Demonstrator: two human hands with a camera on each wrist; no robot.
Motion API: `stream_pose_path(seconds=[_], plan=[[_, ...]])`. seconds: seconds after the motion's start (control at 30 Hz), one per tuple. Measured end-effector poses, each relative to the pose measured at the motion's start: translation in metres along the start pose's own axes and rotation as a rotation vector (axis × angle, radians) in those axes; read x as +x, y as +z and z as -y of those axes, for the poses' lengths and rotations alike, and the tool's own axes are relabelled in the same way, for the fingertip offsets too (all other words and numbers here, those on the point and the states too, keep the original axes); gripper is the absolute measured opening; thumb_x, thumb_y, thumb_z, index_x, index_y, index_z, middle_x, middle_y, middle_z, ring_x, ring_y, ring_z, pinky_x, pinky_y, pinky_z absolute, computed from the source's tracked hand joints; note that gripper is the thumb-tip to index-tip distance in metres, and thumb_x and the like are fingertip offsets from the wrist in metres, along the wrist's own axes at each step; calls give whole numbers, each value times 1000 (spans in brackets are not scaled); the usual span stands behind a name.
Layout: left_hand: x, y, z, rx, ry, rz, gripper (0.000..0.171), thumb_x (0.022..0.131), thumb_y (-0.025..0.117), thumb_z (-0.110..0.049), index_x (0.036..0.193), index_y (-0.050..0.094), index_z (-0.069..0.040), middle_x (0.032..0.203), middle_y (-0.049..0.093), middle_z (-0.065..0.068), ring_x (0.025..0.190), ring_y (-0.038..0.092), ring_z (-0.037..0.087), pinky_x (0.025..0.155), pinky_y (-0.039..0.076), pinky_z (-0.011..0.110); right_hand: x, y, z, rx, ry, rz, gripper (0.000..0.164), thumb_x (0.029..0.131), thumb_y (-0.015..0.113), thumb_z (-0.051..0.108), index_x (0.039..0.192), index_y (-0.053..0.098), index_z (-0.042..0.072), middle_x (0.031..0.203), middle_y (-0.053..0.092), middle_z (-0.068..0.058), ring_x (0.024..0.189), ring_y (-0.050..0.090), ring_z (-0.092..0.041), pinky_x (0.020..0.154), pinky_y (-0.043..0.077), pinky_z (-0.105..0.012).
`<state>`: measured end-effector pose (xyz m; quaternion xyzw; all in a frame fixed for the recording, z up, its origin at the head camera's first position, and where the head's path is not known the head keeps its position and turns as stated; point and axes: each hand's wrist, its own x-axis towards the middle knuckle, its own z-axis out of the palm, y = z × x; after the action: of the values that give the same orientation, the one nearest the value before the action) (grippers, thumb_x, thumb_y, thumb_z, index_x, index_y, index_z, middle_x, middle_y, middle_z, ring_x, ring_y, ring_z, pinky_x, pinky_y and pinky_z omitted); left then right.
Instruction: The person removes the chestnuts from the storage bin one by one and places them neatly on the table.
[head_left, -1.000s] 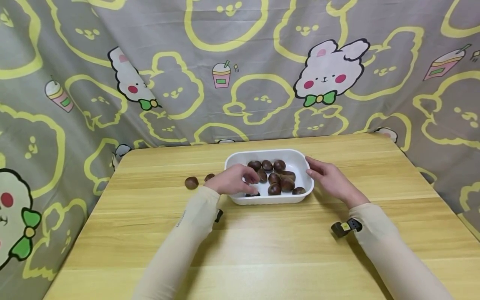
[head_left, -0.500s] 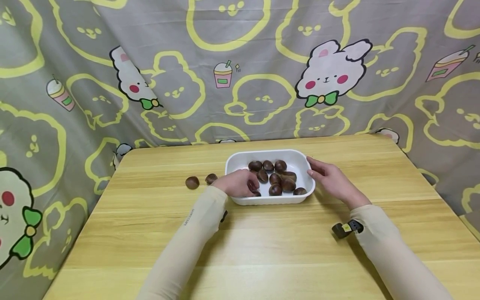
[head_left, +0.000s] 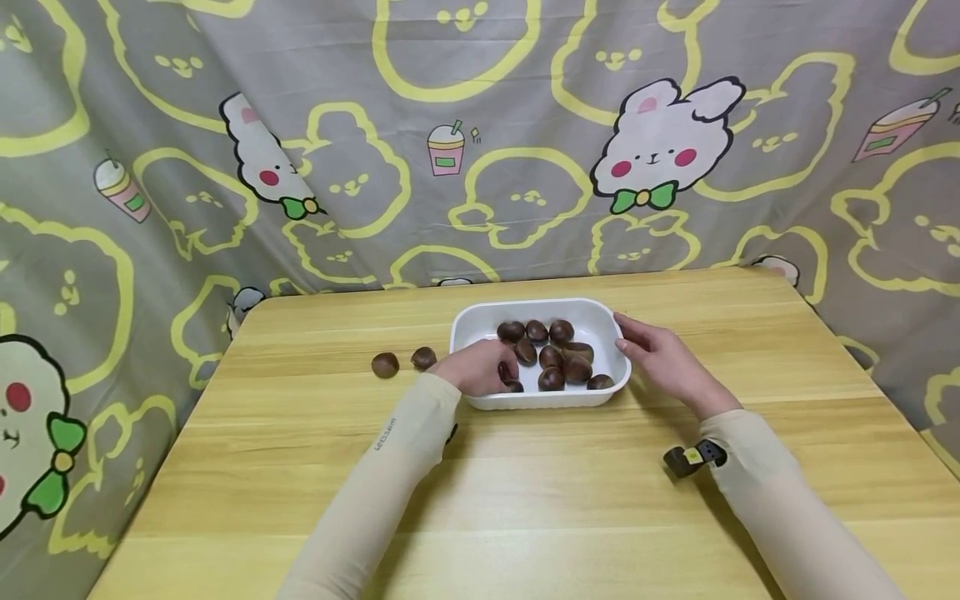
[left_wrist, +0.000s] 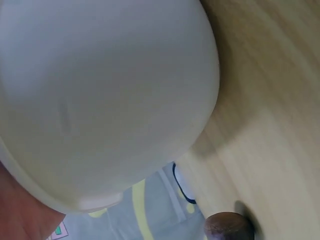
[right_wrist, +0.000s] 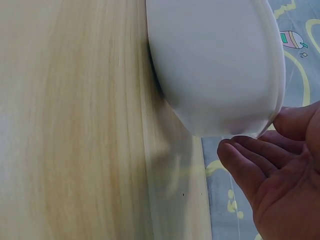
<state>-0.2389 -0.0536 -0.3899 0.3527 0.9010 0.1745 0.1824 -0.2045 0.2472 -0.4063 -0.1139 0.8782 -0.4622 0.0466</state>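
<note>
Pale yellow wooden tabletop [head_left: 540,517]: wide, with streaky grain running sideways, a soft patch of light across its near middle, and shadows lying beneath both forearms.
Grey fabric curtain [head_left: 420,217]: hangs behind the tabletop's far edge and continues along the left and right sides, with soft folds and large yellow cartoon outlines.
Curtain prints: white rabbit heads [head_left: 660,137] with red cheeks and green bows, and pink drink cups [head_left: 446,152] with straws.
White rectangular tray with rounded corners [head_left: 543,401]: stands on the far part of the tabletop, near the middle; its smooth outer walls fill much of both wrist views.
Glossy dark brown chestnuts in the tray [head_left: 551,379]: gathered around its middle and right part, several touching.
Two loose brown chestnuts [head_left: 386,364]: lie on the wood left of the tray, near each other but apart.
Left hand [head_left: 480,367]: reaches over the tray's near left side, fingers bent down beside a chestnut; I cannot tell whether they have hold of one.
Right hand [head_left: 667,358]: at the tray's right end, fingers loosely extended, thumb apart from them, fingertips resting against the rim and end wall.
Cream long sleeves [head_left: 780,492]: cover both forearms; a small dark device [head_left: 693,456] sits at the right cuff.
</note>
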Motion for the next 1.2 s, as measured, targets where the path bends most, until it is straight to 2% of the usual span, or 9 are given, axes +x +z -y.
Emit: stream_pose_path(seconds=[0.27,0.7,1.07,1.2], plan=[[0,1,3,32,10,-34,11,86,77,-15,94,73,-9,91,68,-1,90,62,15,84,48,25,1,0,1,-8,-11,-1,52,104,50,14,150,33,-2,150,35,-22,135,37,-40,108,33,-51],[0,1,0,59,13,-34,16,84,77,-10,99,72,-8,100,68,2,94,61,15,85,49,26,0,-1,1,-6,-3,0,52,104,50,15,150,33,-2,148,37,-24,134,39,-41,108,33,-51],[-3,1,1,31,61,-83,21,82,79,-10,102,72,-5,104,65,3,96,60,17,87,48,26,-1,-1,0,-27,2,8,53,105,49,17,151,32,-1,148,38,-25,134,38,-42,108,32,-53],[-5,0,2,-28,51,-115,24,81,81,-14,103,74,-8,103,63,0,94,59,16,85,47,26,-1,0,0,-33,0,5,52,105,49,17,150,32,-1,147,39,-26,133,39,-42,108,32,-53]])
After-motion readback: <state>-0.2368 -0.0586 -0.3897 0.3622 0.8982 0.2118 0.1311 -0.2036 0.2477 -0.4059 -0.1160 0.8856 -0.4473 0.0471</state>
